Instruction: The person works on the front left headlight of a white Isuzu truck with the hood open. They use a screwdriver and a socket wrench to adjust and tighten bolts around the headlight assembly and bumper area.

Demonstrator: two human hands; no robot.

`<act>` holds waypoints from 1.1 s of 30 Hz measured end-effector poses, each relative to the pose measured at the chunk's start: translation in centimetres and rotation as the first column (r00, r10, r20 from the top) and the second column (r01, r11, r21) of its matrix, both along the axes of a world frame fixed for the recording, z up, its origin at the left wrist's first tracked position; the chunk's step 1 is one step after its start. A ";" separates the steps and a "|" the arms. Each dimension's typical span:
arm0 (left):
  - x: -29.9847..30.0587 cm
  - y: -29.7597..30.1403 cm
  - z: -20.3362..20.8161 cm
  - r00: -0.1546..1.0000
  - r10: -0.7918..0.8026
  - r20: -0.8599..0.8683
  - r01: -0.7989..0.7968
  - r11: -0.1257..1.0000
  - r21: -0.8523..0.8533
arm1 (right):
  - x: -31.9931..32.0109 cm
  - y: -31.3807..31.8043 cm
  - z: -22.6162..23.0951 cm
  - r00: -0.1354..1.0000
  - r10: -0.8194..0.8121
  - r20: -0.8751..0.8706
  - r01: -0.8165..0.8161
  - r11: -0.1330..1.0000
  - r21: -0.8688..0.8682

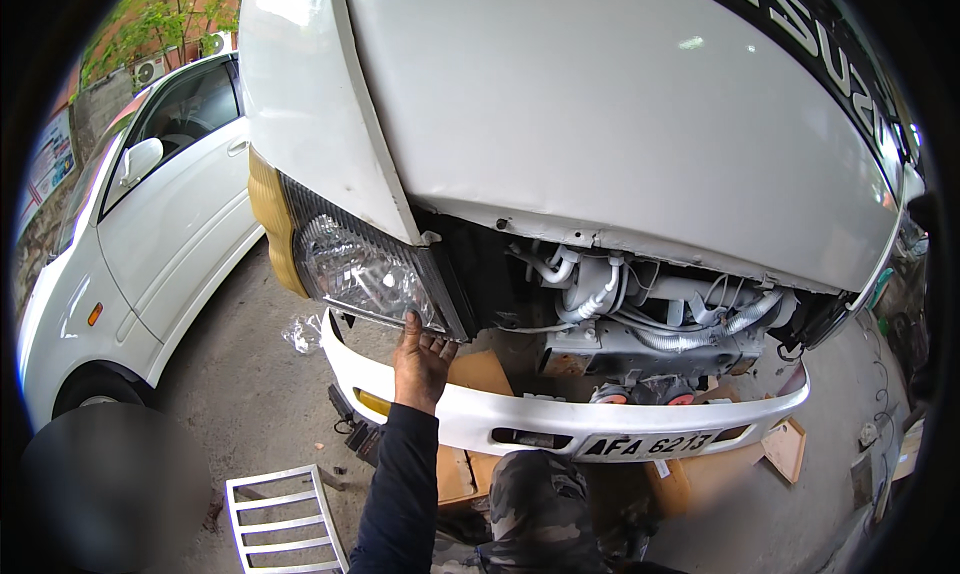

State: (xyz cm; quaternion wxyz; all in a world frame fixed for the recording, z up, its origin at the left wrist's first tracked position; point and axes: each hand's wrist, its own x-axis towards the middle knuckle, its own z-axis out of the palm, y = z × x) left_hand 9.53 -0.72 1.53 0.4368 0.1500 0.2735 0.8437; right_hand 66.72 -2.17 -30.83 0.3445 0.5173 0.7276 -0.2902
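Camouflage-trousered knee (540, 514) fills the lower centre, nearest the lens; from beside it a dark sleeve (400, 494) runs up toward 12 o'clock to the left hand (420, 359).

Headlamp (365, 264): clear-lensed unit in a dark surround, seated at the front corner of the white van, under the raised white panel (620, 114). Long axis runs from 10 o'clock down to 4 o'clock, with an amber corner lamp (270, 224) at its 10 o'clock end.

Key relation: lamp lies at 11 o'clock from the left hand, directly above it. Fingertips (412, 321) touch the lamp's lower edge near its 4 o'clock end. Fingers extended and spread, pressed up against the rim, not curled round anything; no grasp seen. Thumb points toward 2 o'clock, apart from the lamp.

Right hand: not in view. Left hand is the only one at the lamp.

Outward:
- Bumper (560, 414), white, hangs just below the hand, sweeping from 9 o'clock round to 3 o'clock; the wrist crosses in front of it.
- Engine bay (640, 314) exposed at 3 o'clock from the lamp: grey hoses, white pipes, a metal block.
- Cardboard (480, 374) on the ground behind the bumper, more at the lower right.
- Grille (285, 519), white, barred, lies flat on the concrete at 7 o'clock from the hand, well apart.
- White car (150, 234) parked at 9 o'clock, apart from the van.
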 end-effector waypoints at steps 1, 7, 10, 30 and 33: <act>0.0 0.0 -0.1 1.000 0.012 0.011 -0.012 1.000 -0.023 | -0.6 0.5 0.8 1.000 0.022 0.018 -0.021 1.000 -0.016; -0.3 -0.1 -0.4 1.000 -0.021 -0.017 0.020 0.998 -0.057 | -9.8 6.6 16.5 0.985 0.130 -0.118 -0.116 0.986 0.121; 0.1 0.0 -0.4 1.000 0.029 -0.002 -0.029 0.999 -0.039 | -17.6 8.9 26.8 0.636 0.365 -0.680 0.091 0.839 0.536; 0.5 -0.4 0.1 0.999 0.051 0.017 -0.050 0.999 -0.016 | -9.4 5.2 14.2 0.961 0.137 -0.239 -0.048 0.938 0.344; 0.5 -0.1 0.1 0.999 0.038 0.019 -0.038 0.999 -0.029 | -3.9 3.5 5.3 0.960 0.265 -0.095 -0.249 0.956 0.152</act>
